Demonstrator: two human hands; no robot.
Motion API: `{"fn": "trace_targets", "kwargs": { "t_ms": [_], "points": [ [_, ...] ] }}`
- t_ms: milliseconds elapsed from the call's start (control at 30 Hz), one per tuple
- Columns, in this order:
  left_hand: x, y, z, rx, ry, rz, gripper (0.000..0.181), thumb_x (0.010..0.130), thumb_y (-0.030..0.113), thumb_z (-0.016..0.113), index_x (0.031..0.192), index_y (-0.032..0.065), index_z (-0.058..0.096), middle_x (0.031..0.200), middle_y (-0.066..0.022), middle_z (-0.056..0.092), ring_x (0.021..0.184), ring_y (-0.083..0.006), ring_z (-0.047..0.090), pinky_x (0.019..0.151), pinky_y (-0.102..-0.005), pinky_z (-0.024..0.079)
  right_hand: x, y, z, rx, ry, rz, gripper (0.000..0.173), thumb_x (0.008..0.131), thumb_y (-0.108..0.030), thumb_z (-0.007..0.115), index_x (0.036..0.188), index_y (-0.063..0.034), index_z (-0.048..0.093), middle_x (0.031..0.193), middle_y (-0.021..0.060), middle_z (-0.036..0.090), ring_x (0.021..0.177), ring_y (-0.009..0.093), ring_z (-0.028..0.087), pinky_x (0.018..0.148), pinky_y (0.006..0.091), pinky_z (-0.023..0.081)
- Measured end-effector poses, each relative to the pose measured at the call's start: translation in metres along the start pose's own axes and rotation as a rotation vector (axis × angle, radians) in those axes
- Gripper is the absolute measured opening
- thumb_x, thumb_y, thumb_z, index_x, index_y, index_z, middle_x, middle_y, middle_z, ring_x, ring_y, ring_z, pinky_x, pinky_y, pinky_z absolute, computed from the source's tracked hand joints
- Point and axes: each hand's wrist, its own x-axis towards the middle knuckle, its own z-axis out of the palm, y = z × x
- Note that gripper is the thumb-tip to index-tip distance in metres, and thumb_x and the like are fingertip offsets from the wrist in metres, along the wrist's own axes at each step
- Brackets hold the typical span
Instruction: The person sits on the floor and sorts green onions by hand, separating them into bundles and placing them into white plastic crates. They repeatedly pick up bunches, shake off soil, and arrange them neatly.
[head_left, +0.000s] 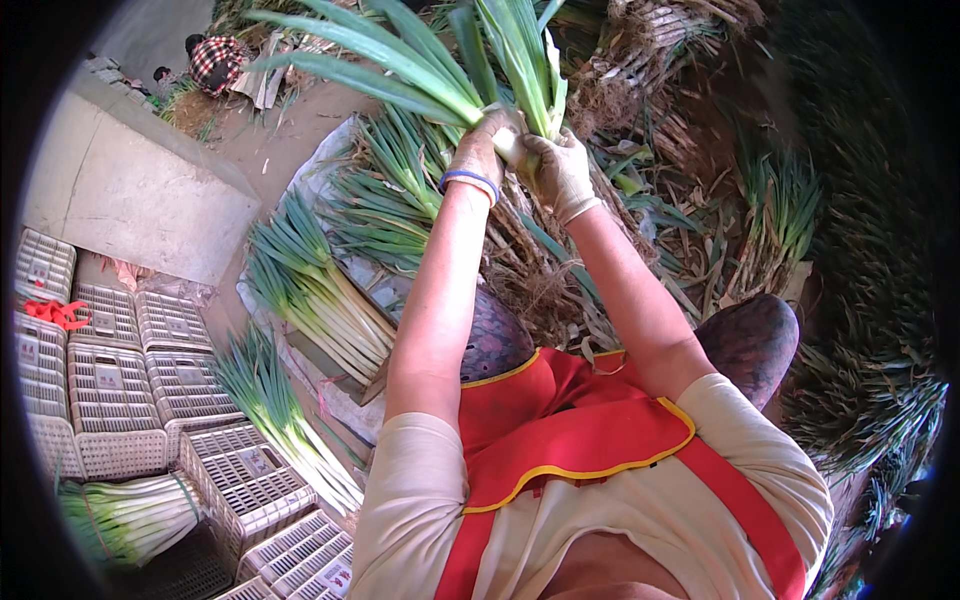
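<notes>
Both my hands wear pale work gloves and meet at the top centre, each closed around green onions. My left hand grips a green onion whose leaves fan to the upper left. My right hand holds another leafy green onion that points up. The white lower stalks cross between the hands, partly hidden by the fingers. Below them lie untrimmed stalks with dry roots. To the left, a pile of cleaned green onions rests on a low board, and further green onions lie above it.
Plastic crates stand at the lower left, beside a tied green onion bundle and a loose pile. Rooted bundles lie at the upper right, a leafy mass at the right. A person in a checked top is at the upper left.
</notes>
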Motion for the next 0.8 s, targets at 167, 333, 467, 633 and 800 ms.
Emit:
{"fn": "trace_targets", "kwargs": {
  "t_ms": [167,333,467,633,800],
  "points": [
    [0.005,-0.01,0.001,-0.075,0.162,-0.055,0.03,0.086,0.028,0.067,0.105,0.0062,0.061,0.098,-0.0084,0.064,0.087,-0.025,0.062,0.08,-0.0379,0.052,0.009,0.014,-0.031,0.037,0.216,-0.039,0.022,0.084,0.001,0.059,0.105,0.0001,0.057,0.089,0.0082,0.062,0.069,0.017,0.06,0.059,0.0306,0.052],
    [0.026,-0.008,-0.053,-0.323,0.226,-0.038,0.029,0.093,0.036,0.057,0.1,0.0086,0.052,0.091,-0.0086,0.054,0.078,-0.0224,0.052,0.073,-0.0373,0.049,0.008,0.0,-0.038,0.375,-0.024,0.26,0.026,0.095,-0.024,0.054,0.109,-0.0029,0.06,0.09,0.0077,0.065,0.068,0.021,0.06,0.063,0.0298,0.05],
    [0.028,-0.017,-0.067,-0.233,0.343,0.059,0.029,0.095,0.04,0.055,0.095,0.0108,0.05,0.087,-0.007,0.052,0.076,-0.0212,0.05,0.07,-0.0356,0.047,-0.036,-0.013,-0.033,0.228,0.102,0.427,0.027,0.093,-0.034,0.059,0.108,-0.012,0.061,0.092,0.0036,0.066,0.072,0.02,0.059,0.063,0.0405,0.049],
    [0.029,-0.014,-0.087,-0.168,0.461,0.024,0.03,0.095,0.043,0.054,0.095,0.0137,0.051,0.084,-0.0057,0.051,0.068,-0.0193,0.046,0.066,-0.0344,0.046,-0.089,-0.038,-0.071,0.32,-0.014,0.48,0.021,0.095,-0.028,0.058,0.105,-0.0099,0.056,0.078,0.0053,0.061,0.052,0.018,0.051,0.046,0.0317,0.043],
    [0.032,-0.014,-0.103,-0.18,0.436,-0.067,0.035,0.094,0.046,0.054,0.11,0.0146,0.053,0.095,-0.0072,0.055,0.083,-0.0206,0.052,0.074,-0.0371,0.048,-0.152,-0.089,-0.1,0.266,-0.126,0.52,0.026,0.097,-0.036,0.051,0.096,-0.0096,0.054,0.061,0.0008,0.046,0.045,0.011,0.038,0.041,0.0292,0.031]
  ]
}}
